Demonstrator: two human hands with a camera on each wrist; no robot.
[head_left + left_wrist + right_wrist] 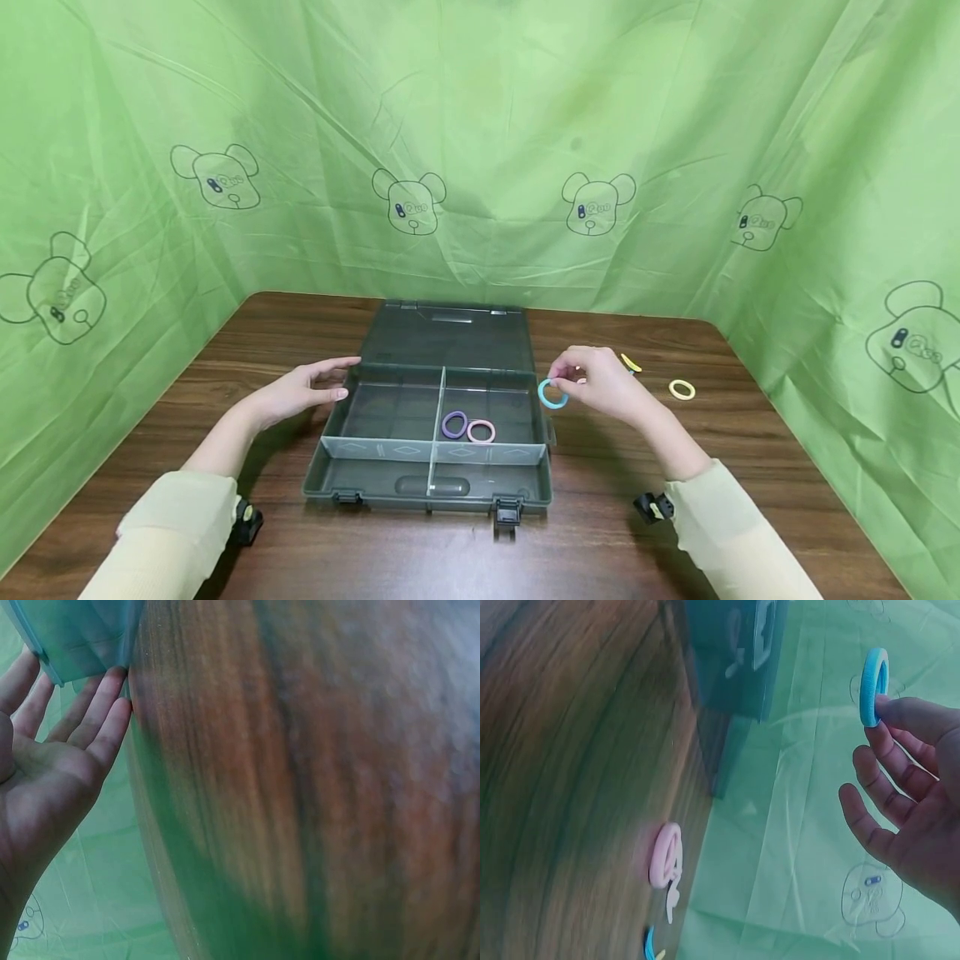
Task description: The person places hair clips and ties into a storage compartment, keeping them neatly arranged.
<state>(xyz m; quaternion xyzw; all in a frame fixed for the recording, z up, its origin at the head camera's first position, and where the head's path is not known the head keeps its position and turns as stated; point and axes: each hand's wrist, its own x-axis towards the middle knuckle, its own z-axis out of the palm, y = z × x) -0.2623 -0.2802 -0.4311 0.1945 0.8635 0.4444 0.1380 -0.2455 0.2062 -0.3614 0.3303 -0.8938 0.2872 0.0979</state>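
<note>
The right hand (597,379) pinches the blue ring (868,690) in the air, near the right edge of the box (390,408), which lies leftward; the left hand (300,388), spread, touches its opposite edge.

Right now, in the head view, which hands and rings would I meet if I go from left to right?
Left hand → purple ring → pink ring → blue ring → right hand → yellow ring.
</note>
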